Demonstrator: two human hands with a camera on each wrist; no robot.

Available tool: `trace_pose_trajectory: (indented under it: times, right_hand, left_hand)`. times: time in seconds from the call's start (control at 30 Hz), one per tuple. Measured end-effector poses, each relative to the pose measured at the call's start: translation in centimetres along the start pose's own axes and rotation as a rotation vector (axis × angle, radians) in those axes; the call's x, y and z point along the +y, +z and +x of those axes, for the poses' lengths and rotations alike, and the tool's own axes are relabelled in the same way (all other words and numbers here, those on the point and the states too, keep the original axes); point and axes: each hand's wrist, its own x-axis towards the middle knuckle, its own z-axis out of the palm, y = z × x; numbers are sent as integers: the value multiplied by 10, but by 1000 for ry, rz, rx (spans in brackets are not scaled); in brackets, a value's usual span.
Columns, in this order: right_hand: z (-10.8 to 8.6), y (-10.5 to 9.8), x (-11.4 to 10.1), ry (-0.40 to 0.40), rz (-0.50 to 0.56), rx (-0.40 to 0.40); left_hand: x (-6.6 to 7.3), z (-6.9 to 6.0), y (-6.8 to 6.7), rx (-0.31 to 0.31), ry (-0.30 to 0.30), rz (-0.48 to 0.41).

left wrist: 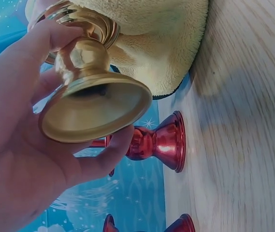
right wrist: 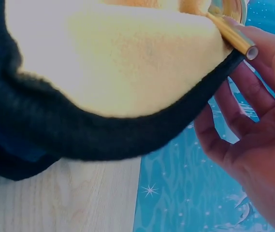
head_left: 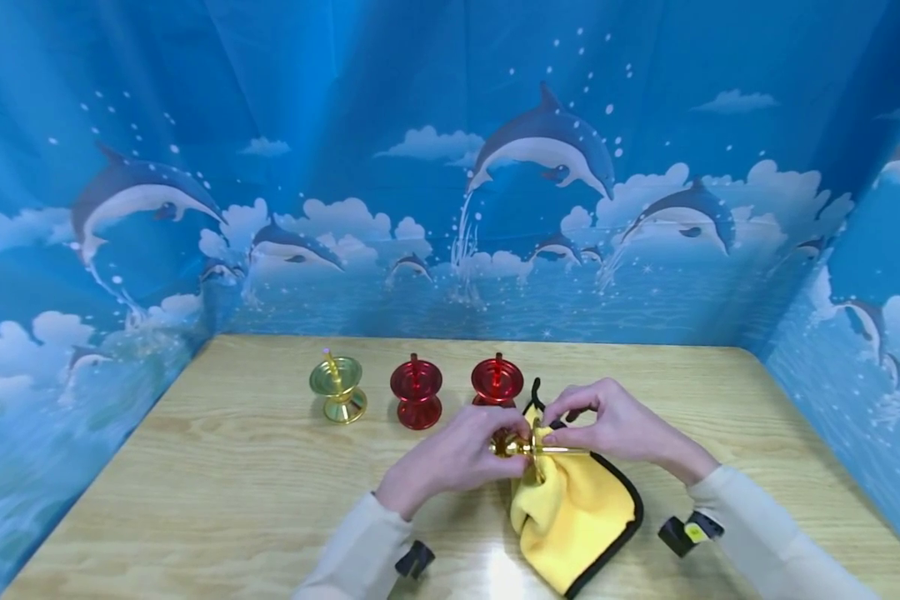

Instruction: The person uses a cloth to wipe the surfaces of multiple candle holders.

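Observation:
My left hand (head_left: 461,454) grips a shiny gold candle holder (head_left: 516,447) by its narrow waist, tipped on its side. Its flared hollow foot (left wrist: 96,106) faces the left wrist camera, and its thin central tube (right wrist: 238,39) points to the right. With thumb and fingers my right hand (head_left: 618,421) pinches a yellow cloth (head_left: 581,517) with black edging against the holder's dish. The rest of the cloth hangs below onto the table. In the right wrist view the cloth (right wrist: 127,72) covers much of the dish.
Behind my hands, two red candle holders (head_left: 416,383) and a second gold one (head_left: 345,406) stand upright in a row on the wooden table (head_left: 270,500). The right red holder (head_left: 497,377) is partly hidden by my left hand. A blue dolphin curtain (head_left: 390,125) encloses the table.

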Motion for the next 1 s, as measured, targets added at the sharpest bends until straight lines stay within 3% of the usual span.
trace_pose_trajectory:
  times: [0.17,0.33,0.6,1.0]
  right_hand:
    - [0,2,-5,10,-55,42]
    - [4,2,-10,92,-77,89]
    - [8,-6,1,238,122,33]
    - [4,-1,11,247,277,18]
  left_hand:
    - [0,2,0,7,18,5]
    - [1,3,0,47,27,15]
    - [2,2,1,106,55,55]
    - [3,1,0,212,85,53]
